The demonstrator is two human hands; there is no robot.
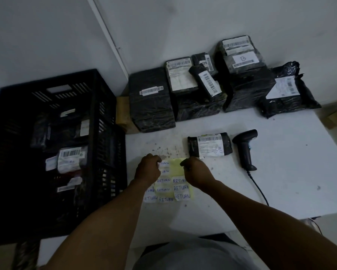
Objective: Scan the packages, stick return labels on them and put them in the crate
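A yellow sheet of white "RETURN" labels (174, 180) lies on the white table (280, 172) in front of me. My left hand (148, 170) has curled fingers down on the sheet's top left corner. My right hand (195, 172) has its fingers curled at the sheet's top right edge; whether it pinches a label I cannot tell. A small black package with a barcode label (210, 146) lies just beyond my right hand. The black handheld scanner (246, 148) lies to its right. The black crate (52, 145) stands at the left, holding several labelled packages.
Several black-wrapped packages with barcode labels (212, 82) are stacked along the wall at the back of the table. A brown parcel (123, 114) sits between the crate and the stack. The scanner's cable (259, 190) trails toward the table's front edge.
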